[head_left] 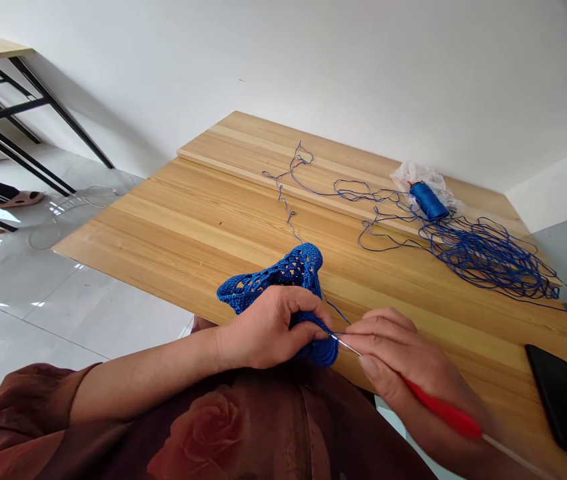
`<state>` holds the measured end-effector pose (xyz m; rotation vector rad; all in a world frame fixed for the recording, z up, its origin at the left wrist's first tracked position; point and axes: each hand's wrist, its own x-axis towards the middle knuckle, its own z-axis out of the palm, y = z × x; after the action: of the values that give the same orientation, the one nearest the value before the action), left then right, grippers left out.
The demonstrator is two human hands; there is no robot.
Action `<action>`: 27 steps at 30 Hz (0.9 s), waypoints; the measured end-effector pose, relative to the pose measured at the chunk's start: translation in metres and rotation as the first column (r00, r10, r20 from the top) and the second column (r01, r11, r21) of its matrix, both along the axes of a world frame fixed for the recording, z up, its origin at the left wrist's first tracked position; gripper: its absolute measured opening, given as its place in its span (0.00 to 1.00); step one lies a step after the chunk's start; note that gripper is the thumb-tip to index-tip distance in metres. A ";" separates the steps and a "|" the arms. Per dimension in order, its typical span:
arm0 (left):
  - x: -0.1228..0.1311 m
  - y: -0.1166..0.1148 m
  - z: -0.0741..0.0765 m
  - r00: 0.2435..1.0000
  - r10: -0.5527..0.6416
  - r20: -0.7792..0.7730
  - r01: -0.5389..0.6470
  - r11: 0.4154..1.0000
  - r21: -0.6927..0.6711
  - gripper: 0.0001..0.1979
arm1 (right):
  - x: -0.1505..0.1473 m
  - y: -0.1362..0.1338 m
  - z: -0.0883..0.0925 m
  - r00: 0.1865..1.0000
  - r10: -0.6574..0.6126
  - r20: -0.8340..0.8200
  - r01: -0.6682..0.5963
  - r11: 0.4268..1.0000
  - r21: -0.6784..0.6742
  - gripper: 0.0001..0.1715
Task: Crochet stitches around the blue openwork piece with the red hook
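Note:
Blue crochet work [308,263] with an openwork mesh hangs over the table's near edge. My left hand [273,327] is closed on it, pinching its edge between thumb and fingers. My right hand [408,367] grips a crochet hook [443,410] with a red handle and a thin metal shaft. The hook's tip meets the edge of the crochet work just beside my left fingertips. A blue strand runs from there past my right fingers. Part of the crochet work is hidden behind my left hand.
On the wooden table [173,220], a blue yarn spool [428,201] lies by a clear plastic bag [416,173]. Loose yarn [493,257] sprawls in a tangle at the right. A black phone [566,407] lies near the right edge. Another person's foot [26,199] shows at far left.

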<state>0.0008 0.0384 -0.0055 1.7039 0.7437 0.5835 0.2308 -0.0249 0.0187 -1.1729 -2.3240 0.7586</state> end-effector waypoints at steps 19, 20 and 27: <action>-0.001 0.011 -0.016 0.971 -0.155 0.184 0.234 0.779 -0.582 0.08 | -0.006 0.002 -0.047 0.821 -0.134 -0.555 -0.067 0.943 -0.327 0.25; -0.001 0.011 -0.016 0.978 -0.136 0.159 0.204 0.792 -0.575 0.08 | -0.008 0.002 -0.046 0.848 -0.102 -0.519 -0.031 0.970 -0.241 0.24; 0.007 0.007 -0.011 0.997 0.053 0.057 -0.020 0.880 -0.475 0.11 | -0.009 0.001 -0.045 0.986 -0.112 -0.120 0.149 0.917 0.371 0.21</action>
<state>0.0078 0.0459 -0.0162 1.2100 0.7954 0.4366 0.2220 -0.0243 -0.0259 -1.0750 -2.1592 0.2900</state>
